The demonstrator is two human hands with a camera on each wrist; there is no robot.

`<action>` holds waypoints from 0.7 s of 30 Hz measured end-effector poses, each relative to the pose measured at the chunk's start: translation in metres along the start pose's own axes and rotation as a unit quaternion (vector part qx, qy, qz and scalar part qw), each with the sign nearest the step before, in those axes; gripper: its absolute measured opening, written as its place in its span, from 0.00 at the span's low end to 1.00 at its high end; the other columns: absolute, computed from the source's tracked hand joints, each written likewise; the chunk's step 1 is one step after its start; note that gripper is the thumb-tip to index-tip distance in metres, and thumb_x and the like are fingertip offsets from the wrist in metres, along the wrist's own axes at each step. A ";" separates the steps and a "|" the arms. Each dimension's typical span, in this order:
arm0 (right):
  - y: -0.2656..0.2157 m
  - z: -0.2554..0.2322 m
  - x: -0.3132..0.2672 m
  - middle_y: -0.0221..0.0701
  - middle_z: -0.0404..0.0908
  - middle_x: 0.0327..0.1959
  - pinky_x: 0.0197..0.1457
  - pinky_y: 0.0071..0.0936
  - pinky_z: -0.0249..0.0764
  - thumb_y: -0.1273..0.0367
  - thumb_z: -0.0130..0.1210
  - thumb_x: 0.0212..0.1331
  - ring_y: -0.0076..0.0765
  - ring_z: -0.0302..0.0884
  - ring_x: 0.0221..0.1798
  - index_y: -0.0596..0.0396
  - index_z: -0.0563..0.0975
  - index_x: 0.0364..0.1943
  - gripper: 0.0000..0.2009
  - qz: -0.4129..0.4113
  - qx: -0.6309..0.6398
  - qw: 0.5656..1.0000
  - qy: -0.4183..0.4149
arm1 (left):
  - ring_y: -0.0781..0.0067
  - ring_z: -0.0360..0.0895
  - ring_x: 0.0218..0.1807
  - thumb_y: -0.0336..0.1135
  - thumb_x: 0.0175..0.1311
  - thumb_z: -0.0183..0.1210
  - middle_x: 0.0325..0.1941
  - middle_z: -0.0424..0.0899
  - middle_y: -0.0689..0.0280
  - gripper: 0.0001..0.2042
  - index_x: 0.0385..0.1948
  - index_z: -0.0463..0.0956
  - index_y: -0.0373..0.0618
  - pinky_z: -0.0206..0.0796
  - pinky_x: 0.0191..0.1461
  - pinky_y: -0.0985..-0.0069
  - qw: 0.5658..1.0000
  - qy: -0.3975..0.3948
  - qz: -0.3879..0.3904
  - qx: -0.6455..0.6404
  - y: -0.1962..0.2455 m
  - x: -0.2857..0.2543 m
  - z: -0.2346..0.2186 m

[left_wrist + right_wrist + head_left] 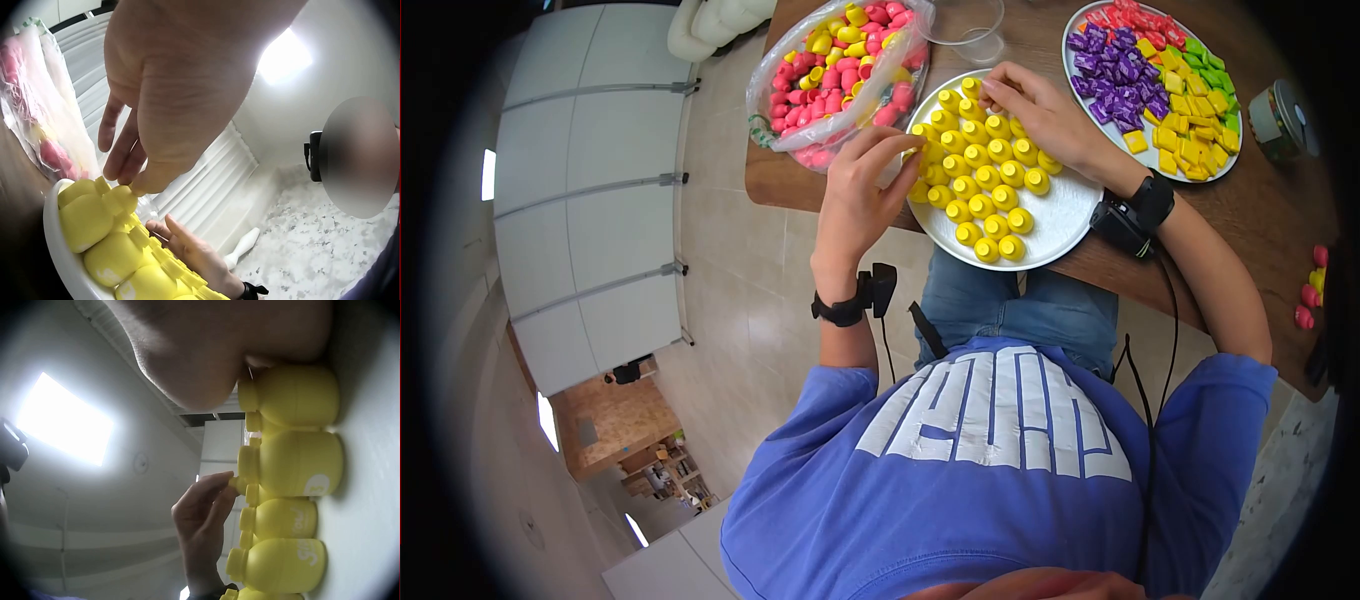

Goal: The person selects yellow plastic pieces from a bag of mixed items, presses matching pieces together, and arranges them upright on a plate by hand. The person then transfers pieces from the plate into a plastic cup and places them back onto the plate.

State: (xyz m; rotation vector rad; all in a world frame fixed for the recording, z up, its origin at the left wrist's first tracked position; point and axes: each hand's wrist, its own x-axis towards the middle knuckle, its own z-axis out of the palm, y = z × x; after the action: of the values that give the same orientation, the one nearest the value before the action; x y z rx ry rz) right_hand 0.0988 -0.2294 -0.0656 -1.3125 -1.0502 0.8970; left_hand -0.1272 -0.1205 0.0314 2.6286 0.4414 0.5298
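Head view: the left hand [858, 190] pinches a yellow bottle [124, 201] by its cap at the left edge of the white plate [1065, 212]; whether the right hand [1040, 112], by the far rim, grips anything, I can't tell. I'd keep that bottle upright, lest its neighbours topple.

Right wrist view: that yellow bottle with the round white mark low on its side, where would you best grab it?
Probably by its cap, pinched from straight above. The yellow bottle stands upright on the plate, its narrower cap rising clear of the round body, while neighbouring bottles crowd its sides.
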 end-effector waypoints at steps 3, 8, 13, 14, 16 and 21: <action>-0.001 -0.001 0.000 0.25 0.80 0.43 0.61 0.21 0.68 0.59 0.46 0.80 0.20 0.74 0.51 0.56 0.75 0.45 0.15 -0.010 -0.005 1.000 0.006 | 0.56 0.85 0.44 0.23 0.61 0.67 0.42 0.85 0.58 0.08 0.42 0.84 0.37 0.75 0.49 0.66 1.000 -0.009 0.000 0.004 0.000 0.000 0.002; -0.001 -0.002 0.001 0.26 0.80 0.42 0.61 0.22 0.69 0.59 0.45 0.81 0.20 0.75 0.51 0.56 0.75 0.44 0.15 -0.010 -0.010 1.000 -0.005 | 0.54 0.85 0.43 0.23 0.62 0.66 0.42 0.86 0.57 0.08 0.43 0.83 0.36 0.75 0.49 0.66 1.000 -0.019 -0.011 -0.014 -0.001 0.000 0.005; 0.001 -0.001 0.001 0.26 0.80 0.42 0.62 0.22 0.69 0.59 0.45 0.81 0.21 0.75 0.51 0.56 0.75 0.44 0.15 -0.019 -0.008 1.000 0.001 | 0.53 0.84 0.42 0.22 0.65 0.63 0.41 0.86 0.55 0.08 0.44 0.81 0.36 0.75 0.48 0.67 0.999 0.018 -0.027 -0.039 -0.013 0.000 0.008; 0.000 -0.001 0.001 0.26 0.80 0.42 0.62 0.22 0.69 0.59 0.45 0.81 0.21 0.75 0.51 0.56 0.75 0.44 0.15 -0.015 -0.011 1.000 0.002 | 0.54 0.84 0.40 0.21 0.65 0.62 0.40 0.86 0.55 0.08 0.44 0.81 0.36 0.75 0.46 0.67 0.999 0.029 -0.025 -0.030 -0.017 0.001 0.008; 0.000 -0.001 0.001 0.26 0.80 0.42 0.62 0.22 0.69 0.59 0.45 0.81 0.20 0.75 0.51 0.56 0.75 0.44 0.15 -0.015 -0.007 1.000 0.001 | 0.55 0.84 0.39 0.21 0.66 0.61 0.39 0.86 0.54 0.07 0.44 0.81 0.36 0.75 0.44 0.68 0.999 0.041 -0.023 -0.020 -0.019 0.000 0.007; -0.001 -0.001 0.000 0.25 0.79 0.42 0.62 0.21 0.68 0.59 0.45 0.81 0.20 0.74 0.51 0.56 0.74 0.43 0.15 -0.012 0.005 1.000 -0.001 | 0.66 0.83 0.33 0.21 0.67 0.60 0.37 0.86 0.56 0.07 0.44 0.80 0.36 0.74 0.37 0.72 0.994 0.013 -0.103 -0.045 -0.013 -0.004 0.009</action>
State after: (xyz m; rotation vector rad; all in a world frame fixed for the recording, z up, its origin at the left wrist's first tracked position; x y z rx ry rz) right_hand 0.0996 -0.2295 -0.0649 -1.2881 -1.0605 0.8848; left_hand -0.1295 -0.1139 0.0165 2.4556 0.6726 0.5033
